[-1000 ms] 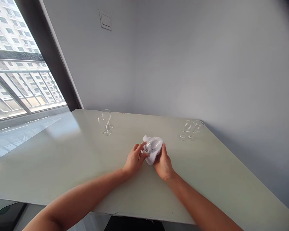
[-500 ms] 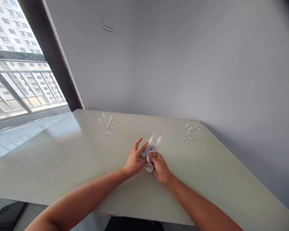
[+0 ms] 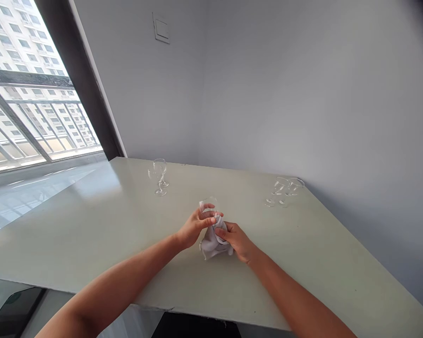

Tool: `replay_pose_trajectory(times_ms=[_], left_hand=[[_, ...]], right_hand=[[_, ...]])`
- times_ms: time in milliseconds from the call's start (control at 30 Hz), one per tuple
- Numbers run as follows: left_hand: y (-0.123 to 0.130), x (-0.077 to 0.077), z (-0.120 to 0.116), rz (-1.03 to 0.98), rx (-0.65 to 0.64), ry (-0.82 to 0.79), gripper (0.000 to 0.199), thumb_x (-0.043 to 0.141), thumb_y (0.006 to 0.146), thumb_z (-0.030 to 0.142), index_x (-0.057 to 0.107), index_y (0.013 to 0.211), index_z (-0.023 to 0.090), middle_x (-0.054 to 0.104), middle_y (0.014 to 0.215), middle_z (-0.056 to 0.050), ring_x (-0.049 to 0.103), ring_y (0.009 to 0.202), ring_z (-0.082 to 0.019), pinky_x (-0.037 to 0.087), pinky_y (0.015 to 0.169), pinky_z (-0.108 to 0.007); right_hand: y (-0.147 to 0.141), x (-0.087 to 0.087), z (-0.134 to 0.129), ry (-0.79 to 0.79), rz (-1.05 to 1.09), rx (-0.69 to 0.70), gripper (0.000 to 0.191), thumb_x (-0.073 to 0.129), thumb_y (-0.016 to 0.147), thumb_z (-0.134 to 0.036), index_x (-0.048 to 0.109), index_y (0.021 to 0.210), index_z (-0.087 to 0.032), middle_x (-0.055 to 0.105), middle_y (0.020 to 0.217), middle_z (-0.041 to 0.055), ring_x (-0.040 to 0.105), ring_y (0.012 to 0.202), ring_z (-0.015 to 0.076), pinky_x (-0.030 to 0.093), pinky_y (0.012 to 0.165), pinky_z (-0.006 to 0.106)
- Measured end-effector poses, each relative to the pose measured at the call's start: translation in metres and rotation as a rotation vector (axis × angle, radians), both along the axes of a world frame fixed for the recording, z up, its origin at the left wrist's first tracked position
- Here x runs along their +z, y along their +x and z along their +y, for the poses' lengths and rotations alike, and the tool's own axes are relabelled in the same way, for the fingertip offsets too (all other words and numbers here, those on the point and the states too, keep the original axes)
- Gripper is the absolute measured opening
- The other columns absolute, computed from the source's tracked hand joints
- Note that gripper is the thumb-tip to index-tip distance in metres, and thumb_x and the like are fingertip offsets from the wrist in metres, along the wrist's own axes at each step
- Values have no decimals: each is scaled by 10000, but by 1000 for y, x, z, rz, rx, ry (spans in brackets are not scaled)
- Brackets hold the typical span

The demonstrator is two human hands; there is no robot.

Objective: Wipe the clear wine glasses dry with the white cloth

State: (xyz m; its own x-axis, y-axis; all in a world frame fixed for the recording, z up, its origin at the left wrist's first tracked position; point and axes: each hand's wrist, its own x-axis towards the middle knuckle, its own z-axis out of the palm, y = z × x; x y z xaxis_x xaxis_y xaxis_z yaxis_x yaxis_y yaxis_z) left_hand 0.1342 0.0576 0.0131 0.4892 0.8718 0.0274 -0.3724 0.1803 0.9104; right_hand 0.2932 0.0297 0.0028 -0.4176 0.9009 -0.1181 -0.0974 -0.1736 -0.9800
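The left hand (image 3: 193,229) grasps the glass (image 3: 206,209), at twelve o'clock from the soft cloth (image 3: 211,245) the right hand (image 3: 238,240) pinches; likely light, slick, brittle: best cradled low, without squeezing.

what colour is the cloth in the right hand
White with a greyish tint; the cloth in the right hand shows best in the head view.

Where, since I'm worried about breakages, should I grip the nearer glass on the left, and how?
Probably pinch the stem from the near side: the nearer glass stands upright, its stem is slim, and the farther glass stands behind it.
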Motion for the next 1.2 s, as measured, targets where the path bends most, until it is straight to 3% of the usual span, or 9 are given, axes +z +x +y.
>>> replay_pose_trajectory(times_ms=[167,267,400,500,600,700,867,967,1200], left_hand=[[-1,-2,8,36,167,-85,409,656,686,339,452,1009,195,607,989,-73,536,704,-94,383,652,-232],[-5,-2,15,-28,241,-163,339,641,694,368,468,921,185,611,945,-59,439,528,-32,376,572,-204],[-8,1,17,-67,212,-227,290,631,692,396,519,802,153,604,804,-39,486,551,-63,405,573,-216],[-5,4,11,-114,47,-314,319,600,703,441,557,775,133,591,738,-49,559,639,-138,435,616,-260],[-2,7,5,-181,-114,-390,364,559,721,484,571,803,129,595,771,-71,581,697,-179,447,634,-286],[0,7,3,-227,-178,-412,401,514,743,518,569,825,130,590,777,-69,580,704,-171,454,627,-275],[4,5,4,-390,-27,-355,269,509,792,434,548,847,174,564,710,7,513,568,-47,431,582,-164],[6,5,4,-401,40,-353,225,506,802,411,522,853,192,586,818,6,519,591,-33,442,617,-159],[5,9,2,-172,247,-11,423,596,747,352,333,1064,256,586,900,-7,538,631,-62,446,700,-253]], right_hand=[[15,-1,4,454,-562,-329,292,487,787,-431,547,680,-167,460,582,-24,396,554,109,317,521,224],[23,0,4,686,-691,-499,322,415,835,-409,523,641,-175,448,576,-7,402,564,122,334,524,232],[17,7,-2,1156,-797,-204,178,505,801,-361,604,801,-213,560,884,59,453,837,201,383,709,312],[8,7,-8,1287,-903,-64,215,493,803,-197,601,975,-269,527,1014,59,434,872,206,369,739,342],[7,6,-10,1191,-776,-43,261,445,811,-143,608,966,-275,487,902,51,434,809,176,383,668,301],[8,8,-9,890,-449,-87,138,517,798,-251,619,889,-259,448,871,35,448,779,155,401,640,276],[0,3,-2,245,141,-148,271,592,729,-440,603,898,-228,543,817,32,515,744,165,420,639,287],[-9,-4,2,-1,362,-142,385,579,712,-509,572,985,-238,594,811,32,546,720,171,429,625,292],[-20,-5,-5,-264,298,-246,470,430,756,-608,572,906,-186,591,692,35,536,631,167,421,569,286]])
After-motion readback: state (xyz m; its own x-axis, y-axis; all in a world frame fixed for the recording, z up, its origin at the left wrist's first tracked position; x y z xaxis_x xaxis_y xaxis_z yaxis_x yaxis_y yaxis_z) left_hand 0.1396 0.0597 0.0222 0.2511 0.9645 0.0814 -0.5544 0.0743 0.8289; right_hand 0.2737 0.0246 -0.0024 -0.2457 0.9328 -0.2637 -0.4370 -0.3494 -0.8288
